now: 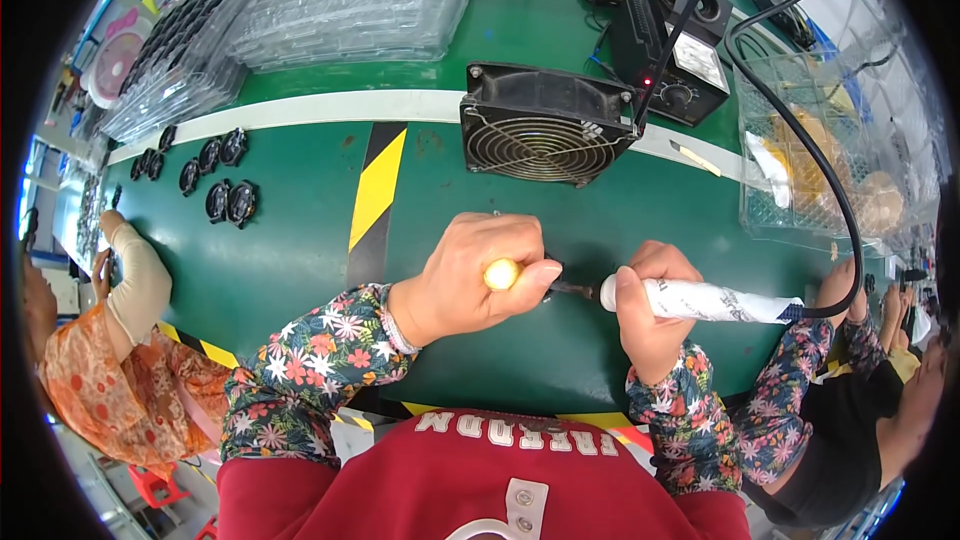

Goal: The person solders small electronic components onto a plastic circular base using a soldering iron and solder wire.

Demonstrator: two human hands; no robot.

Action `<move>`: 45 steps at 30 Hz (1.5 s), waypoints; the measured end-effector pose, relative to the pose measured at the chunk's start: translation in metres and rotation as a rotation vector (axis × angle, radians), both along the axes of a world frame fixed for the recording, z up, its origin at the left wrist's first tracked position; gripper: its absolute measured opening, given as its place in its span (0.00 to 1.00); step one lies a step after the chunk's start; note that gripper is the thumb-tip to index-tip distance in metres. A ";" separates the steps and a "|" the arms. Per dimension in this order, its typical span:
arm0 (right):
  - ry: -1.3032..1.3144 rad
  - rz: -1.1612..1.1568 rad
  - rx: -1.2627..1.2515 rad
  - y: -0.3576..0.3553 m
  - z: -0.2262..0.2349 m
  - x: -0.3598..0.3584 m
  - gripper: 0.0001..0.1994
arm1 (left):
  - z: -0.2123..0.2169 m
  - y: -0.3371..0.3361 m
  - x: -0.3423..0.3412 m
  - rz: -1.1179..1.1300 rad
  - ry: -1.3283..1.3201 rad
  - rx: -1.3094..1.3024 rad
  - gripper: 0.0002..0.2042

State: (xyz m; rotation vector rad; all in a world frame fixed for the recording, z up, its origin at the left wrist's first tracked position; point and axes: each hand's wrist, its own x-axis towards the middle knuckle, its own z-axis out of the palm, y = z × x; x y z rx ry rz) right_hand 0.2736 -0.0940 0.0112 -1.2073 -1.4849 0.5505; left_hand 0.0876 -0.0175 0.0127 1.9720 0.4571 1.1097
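My right hand (655,310) is closed around a soldering iron (720,300) with a white-wrapped handle, like a pen. Its dark metal tip points left, reaching the fingertips of my left hand (470,275). That left hand is closed, thumb toward the tip, on a small dark part (555,262) of which only an edge shows. A bright yellow, round-ended thing (502,274) shows among its curled fingers; I cannot tell what it is. Whether the iron's tip touches the dark part is hidden. Both hands are over the green table (420,230).
Beyond my hands stands a black fan (545,130), with a black soldering station (670,65) behind it. Clear plastic trays (350,0) are stacked far left, near several black round parts (232,202). A clear bin (840,160) stands right. Co-workers (130,360) sit on both sides.
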 end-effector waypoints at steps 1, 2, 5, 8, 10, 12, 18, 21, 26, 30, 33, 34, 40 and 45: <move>0.011 -0.007 0.001 0.000 0.000 0.000 0.08 | 0.000 0.000 0.000 0.002 -0.002 0.003 0.13; 0.009 -0.009 0.000 0.000 -0.001 0.000 0.08 | 0.000 0.000 0.001 0.000 -0.004 0.001 0.13; 0.055 -0.029 -0.029 0.000 -0.001 -0.002 0.08 | -0.001 0.000 -0.001 -0.002 -0.010 0.000 0.13; 0.141 -0.054 -0.063 0.000 0.000 -0.005 0.08 | -0.002 0.000 -0.002 -0.001 0.001 0.005 0.13; 0.158 -0.048 -0.060 0.000 0.000 -0.005 0.08 | -0.001 0.000 -0.002 -0.004 -0.004 0.001 0.13; 0.169 -0.045 -0.062 0.001 -0.001 -0.006 0.07 | -0.001 0.001 -0.001 -0.004 -0.007 -0.006 0.13; 0.216 -0.064 -0.075 0.002 -0.002 -0.010 0.08 | 0.000 0.001 -0.001 0.001 0.003 -0.001 0.12; 0.227 -0.075 -0.054 0.003 -0.004 -0.007 0.08 | 0.002 0.002 -0.004 -0.016 0.053 0.024 0.12; 0.228 -0.075 -0.076 0.003 -0.003 -0.006 0.09 | 0.000 0.001 0.001 0.003 0.015 0.016 0.12; 0.070 -0.021 -0.003 0.005 0.003 -0.003 0.10 | 0.000 0.000 0.001 0.006 0.020 0.003 0.12; -0.030 0.018 0.043 0.005 0.007 -0.003 0.10 | 0.000 0.000 0.000 0.009 0.017 -0.003 0.12; -0.046 0.030 0.057 0.005 0.008 -0.002 0.10 | 0.001 0.001 0.001 0.005 0.011 -0.003 0.12; -0.024 0.018 0.035 0.007 0.006 -0.002 0.10 | 0.001 0.004 -0.001 -0.025 0.092 0.000 0.12; -0.066 0.030 0.063 0.007 0.009 -0.007 0.09 | 0.003 0.002 -0.006 0.034 0.046 0.038 0.12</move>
